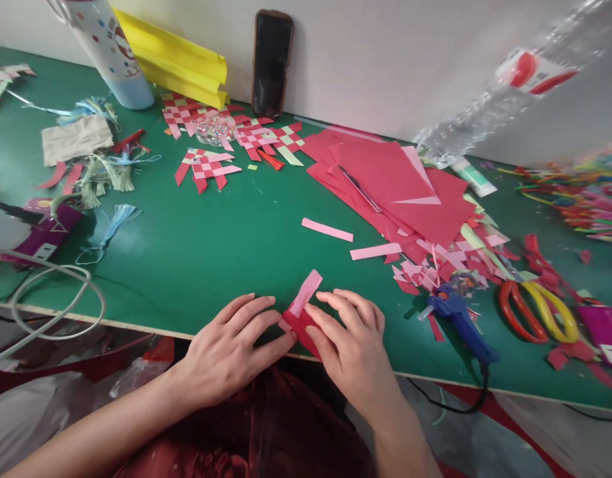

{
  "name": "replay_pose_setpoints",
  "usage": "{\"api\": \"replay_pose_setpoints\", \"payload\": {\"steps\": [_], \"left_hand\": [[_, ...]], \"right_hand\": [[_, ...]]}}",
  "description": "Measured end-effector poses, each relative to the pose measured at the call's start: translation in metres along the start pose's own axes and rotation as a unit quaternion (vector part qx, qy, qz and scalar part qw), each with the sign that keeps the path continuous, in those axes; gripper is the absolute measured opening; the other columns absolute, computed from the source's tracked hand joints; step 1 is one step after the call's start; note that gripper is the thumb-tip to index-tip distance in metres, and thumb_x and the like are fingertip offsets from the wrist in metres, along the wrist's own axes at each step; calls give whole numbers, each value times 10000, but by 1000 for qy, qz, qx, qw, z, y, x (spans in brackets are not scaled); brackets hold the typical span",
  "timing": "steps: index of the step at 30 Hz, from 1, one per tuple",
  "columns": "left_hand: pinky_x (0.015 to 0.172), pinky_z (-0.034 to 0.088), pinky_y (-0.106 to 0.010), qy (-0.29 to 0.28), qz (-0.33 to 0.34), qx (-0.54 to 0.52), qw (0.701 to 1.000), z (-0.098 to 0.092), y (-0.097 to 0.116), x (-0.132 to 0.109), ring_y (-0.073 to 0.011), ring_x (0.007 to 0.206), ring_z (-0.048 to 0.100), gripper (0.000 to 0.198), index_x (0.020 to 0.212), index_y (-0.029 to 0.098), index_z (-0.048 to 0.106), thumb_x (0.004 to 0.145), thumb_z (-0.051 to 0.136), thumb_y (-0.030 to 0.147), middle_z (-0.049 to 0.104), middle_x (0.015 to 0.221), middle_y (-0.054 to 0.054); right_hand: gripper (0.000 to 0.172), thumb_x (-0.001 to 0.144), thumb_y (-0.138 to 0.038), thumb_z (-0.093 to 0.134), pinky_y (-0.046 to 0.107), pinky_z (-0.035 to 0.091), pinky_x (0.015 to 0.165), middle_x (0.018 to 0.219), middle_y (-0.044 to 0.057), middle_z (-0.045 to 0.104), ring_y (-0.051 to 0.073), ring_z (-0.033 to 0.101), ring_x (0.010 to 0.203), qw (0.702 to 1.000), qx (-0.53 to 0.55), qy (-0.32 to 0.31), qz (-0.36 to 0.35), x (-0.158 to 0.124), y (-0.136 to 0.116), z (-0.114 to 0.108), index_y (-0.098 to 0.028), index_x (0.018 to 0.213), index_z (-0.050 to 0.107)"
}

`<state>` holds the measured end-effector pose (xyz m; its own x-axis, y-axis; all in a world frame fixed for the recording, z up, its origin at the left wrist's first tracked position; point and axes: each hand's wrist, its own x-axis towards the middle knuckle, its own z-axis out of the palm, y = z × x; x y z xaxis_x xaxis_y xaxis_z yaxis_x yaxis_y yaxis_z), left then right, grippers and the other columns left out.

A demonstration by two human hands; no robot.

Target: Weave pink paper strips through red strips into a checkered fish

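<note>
currently, red paper piece (304, 330) lies at the near edge of the table (211, 245), between both hands, pink strip (306, 293) jutting from its far end toward the far edge. left hand (239, 344): open, fingers loosely spread, tips at the piece's left side. right hand (353, 342): curved, thumb and index finger on the piece; pinching or pressing, cannot tell. blue glue gun (462, 324) near the near edge, to the right.

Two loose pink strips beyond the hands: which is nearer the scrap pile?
The right pink strip: its right end borders the paper-scrap pile; the left pink strip lies apart, on bare green tabletop.
</note>
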<state>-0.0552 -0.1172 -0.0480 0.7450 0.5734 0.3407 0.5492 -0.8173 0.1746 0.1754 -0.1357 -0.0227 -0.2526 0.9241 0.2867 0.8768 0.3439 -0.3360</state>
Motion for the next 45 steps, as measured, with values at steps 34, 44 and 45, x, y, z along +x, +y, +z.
{"api": "replay_pose_setpoints", "payload": {"steps": [34,44,45], "left_hand": [[1193,226,-488,-13,-5,-21,1000,-8,4,6,-254,1225,508,384,1283,231,589,956,573,432,674,1179,-1],[979,431,-360,27,3,-50,998,-7,2,34,-175,984,574,143,963,195,664,989,525,210,671,900,-11],[949,440,-352,23,-2,-58,998,-7,2,36,-173,968,573,161,935,196,667,992,518,213,666,891,-14]], "right_hand": [[243,928,-163,591,450,460,967,1148,81,662,242,540,1136,995,78,58,-29,-11,15,0,-223,1155,654],[206,905,-140,611,450,507,929,1077,77,692,237,588,1077,992,72,101,-7,-29,29,-5,-214,1083,682],[207,904,-139,611,448,508,929,1076,75,693,236,590,1077,992,76,104,-7,-29,28,-5,-215,1082,683]]}}
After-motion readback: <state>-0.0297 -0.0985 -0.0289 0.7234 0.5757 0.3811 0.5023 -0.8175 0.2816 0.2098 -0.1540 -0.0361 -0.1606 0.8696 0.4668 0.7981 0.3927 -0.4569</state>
